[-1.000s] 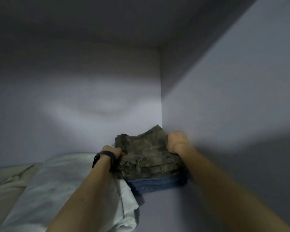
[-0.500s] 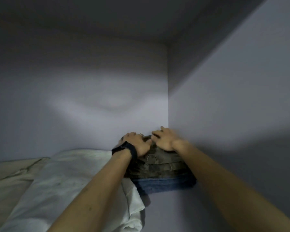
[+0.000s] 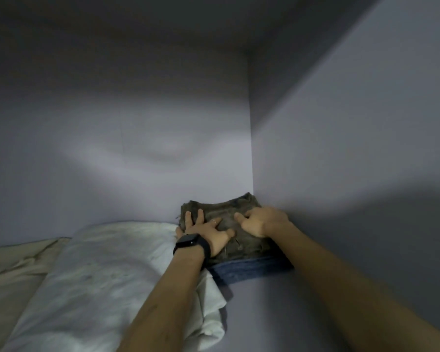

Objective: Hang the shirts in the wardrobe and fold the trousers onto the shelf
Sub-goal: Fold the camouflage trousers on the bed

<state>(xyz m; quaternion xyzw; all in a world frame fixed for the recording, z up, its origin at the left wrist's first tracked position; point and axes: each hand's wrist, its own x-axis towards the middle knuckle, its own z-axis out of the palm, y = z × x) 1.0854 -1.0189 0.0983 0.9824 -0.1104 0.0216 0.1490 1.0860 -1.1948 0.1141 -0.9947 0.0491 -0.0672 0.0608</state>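
Two Hands Pressed Flat on Folded Trousers in the Shelf Corner

Two bare forearms are seen reaching in from the near edge of the pale grey wardrobe shelf [image 3: 249,313]. To the left, a crumpled white cloth bundle [image 3: 107,275] is lain alongside, with a cream fabric sheet [image 3: 13,270] beyond it at the far left. Further in, the left hand [image 3: 208,232], marked by a black wrist-worn smartwatch [image 3: 192,246], is spread open with fingers apart on the folded olive-brown camouflage trousers [image 3: 229,209]. The right hand [image 3: 262,221] is likewise laid palm down, fingers loosely curled; nothing is clamped by either grip. The camouflage trousers are stacked on a folded dark blue denim garment [image 3: 249,271], which rests on the shelf, tucked into the back right corner.

It is judged that the placing step is nearly done and only smoothing is left. A risk is seen in the pile's front: the denim layer juts out nearer than the top garment, so a forward drag as the hands are drawn away could pull the upper fold loose or skew the stack. The white bundle is touched by the left wrist and could be dragged along too.

Room is closed on the right by the side wall [image 3: 353,148] and behind by the back wall [image 3: 112,123], both apparently met by the pile. Open shelf is left only in front, and free height is ample above.
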